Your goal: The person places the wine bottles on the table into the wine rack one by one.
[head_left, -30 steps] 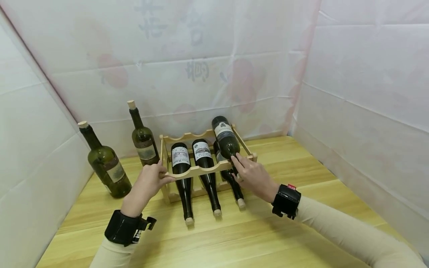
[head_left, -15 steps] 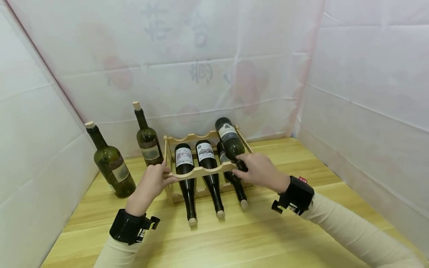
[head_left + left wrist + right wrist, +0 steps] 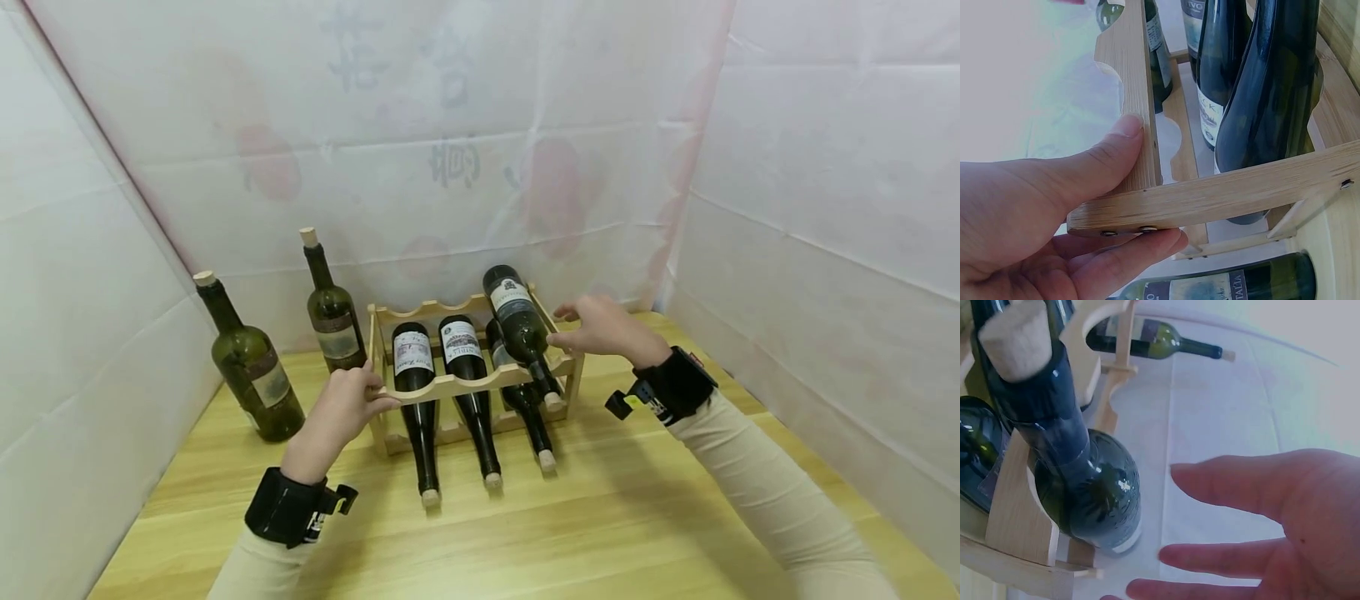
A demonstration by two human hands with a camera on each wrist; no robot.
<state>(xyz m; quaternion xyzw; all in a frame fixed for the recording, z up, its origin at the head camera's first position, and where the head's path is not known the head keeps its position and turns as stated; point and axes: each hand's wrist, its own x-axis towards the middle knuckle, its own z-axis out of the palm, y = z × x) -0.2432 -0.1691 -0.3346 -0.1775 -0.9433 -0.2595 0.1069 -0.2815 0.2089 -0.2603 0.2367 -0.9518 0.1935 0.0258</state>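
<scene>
My left hand [image 3: 339, 415] grips the front left corner of a wooden wine rack [image 3: 450, 385]; in the left wrist view the thumb [image 3: 1124, 140] lies on the front rail, fingers beneath. A green wine bottle [image 3: 517, 321] with a white label lies in the rack's upper right notch, its corked neck tilted forward and down. Beside it my right hand [image 3: 606, 329] is off the bottle, fingers apart and holding nothing, as the right wrist view shows. Below on the lower tier lie a left bottle [image 3: 413, 367], a middle bottle [image 3: 462, 354] and a right bottle [image 3: 525, 408], partly hidden.
Two corked green bottles stand upright left of the rack, a front one [image 3: 258, 379] and a rear one [image 3: 333, 325]. White curtains [image 3: 480, 167] hang behind and at both sides. The wooden table [image 3: 480, 542] extends in front.
The right hand has let go of the upper bottle's neck and moved up and right, uncovering its cork. The left hand stays on the rack corner. The view shifted slightly.
</scene>
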